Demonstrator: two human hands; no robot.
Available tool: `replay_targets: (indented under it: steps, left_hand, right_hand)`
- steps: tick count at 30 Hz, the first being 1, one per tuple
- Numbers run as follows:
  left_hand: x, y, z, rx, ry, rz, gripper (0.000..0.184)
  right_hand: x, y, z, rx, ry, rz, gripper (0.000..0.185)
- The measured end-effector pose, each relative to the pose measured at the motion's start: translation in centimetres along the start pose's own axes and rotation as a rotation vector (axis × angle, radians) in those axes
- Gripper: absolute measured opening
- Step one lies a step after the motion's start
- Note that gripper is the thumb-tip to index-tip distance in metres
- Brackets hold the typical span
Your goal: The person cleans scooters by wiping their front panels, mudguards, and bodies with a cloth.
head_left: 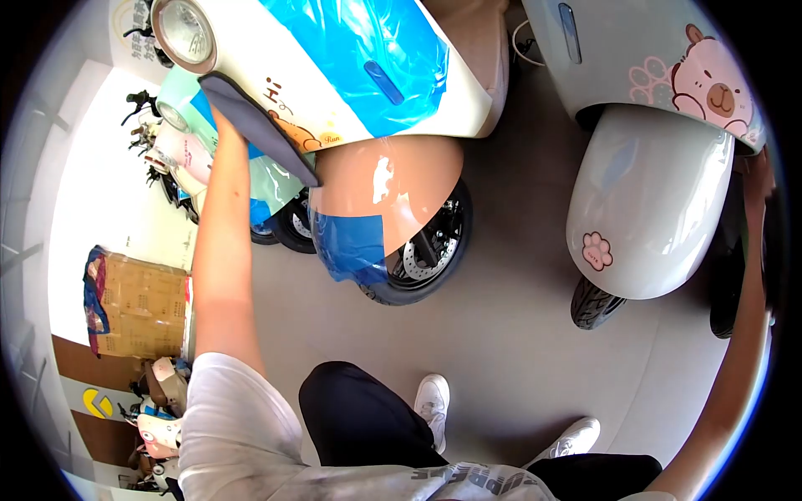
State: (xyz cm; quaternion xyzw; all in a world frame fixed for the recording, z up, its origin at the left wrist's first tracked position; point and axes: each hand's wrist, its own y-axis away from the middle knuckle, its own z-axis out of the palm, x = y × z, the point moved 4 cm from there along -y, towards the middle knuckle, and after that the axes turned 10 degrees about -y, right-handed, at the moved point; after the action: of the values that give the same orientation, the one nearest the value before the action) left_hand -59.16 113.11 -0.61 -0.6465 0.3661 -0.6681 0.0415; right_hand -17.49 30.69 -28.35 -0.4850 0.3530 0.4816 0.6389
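Note:
A long, flat dark grey piece (259, 129) slants along the front side of a cream scooter (322, 108). My left arm reaches up to it, and my left hand (222, 122) is mostly hidden behind it, fingers out of sight. Below lies the scooter's peach front fender (376, 179) with blue film (355, 242) on it. At the far right, my right hand (757, 171) is beside a light grey scooter (643, 71) with a pink bear sticker. It is dim there, and its fingers cannot be made out.
The cream scooter's front wheel (430, 250) and the grey scooter's tyre (595, 304) rest on the grey floor (518, 359). More scooters (180, 150) stand at the left, near a taped cardboard box (142, 305). My white shoes (433, 405) are below.

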Motion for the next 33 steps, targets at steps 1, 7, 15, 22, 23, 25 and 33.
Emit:
replay_targets:
  steps: [1,7,15,22,23,25,33]
  left_hand:
    - [-0.9,0.9,-0.3,0.011,-0.003,-0.026,0.080]
    - [-6.9,9.7,-0.1,-0.100,0.110,-0.041,0.097]
    - [-4.1,23.5,2.3,-0.175,-0.929,0.133,0.095]
    - [-3.9,28.0,-0.9,-0.394,-1.056,0.127,0.087]
    - [-4.0,28.6,-1.5,-0.398,-1.048,0.115,0.086]
    - [-4.0,29.8,-2.5,-0.379,-1.042,0.096,0.086]
    - [-0.2,30.4,3.5,-0.383,-1.474,0.592,0.114]
  right_hand:
    - [0.3,-0.4,-0.6,-0.014,0.088,-0.035,0.042]
    - [1.0,-3.1,-4.2,-0.223,0.944,-0.546,0.040]
    - [1.6,-2.8,-5.4,-0.261,0.965,-0.413,0.046]
    - [3.7,0.1,-4.7,0.103,-0.011,0.188,0.052]
    - [3.5,0.6,-4.1,0.147,-0.083,0.221,0.054]
    - [3.0,1.8,-2.5,0.222,-0.144,0.268,0.058]
    - [1.0,2.5,-0.3,0.457,-0.187,0.126,0.049]
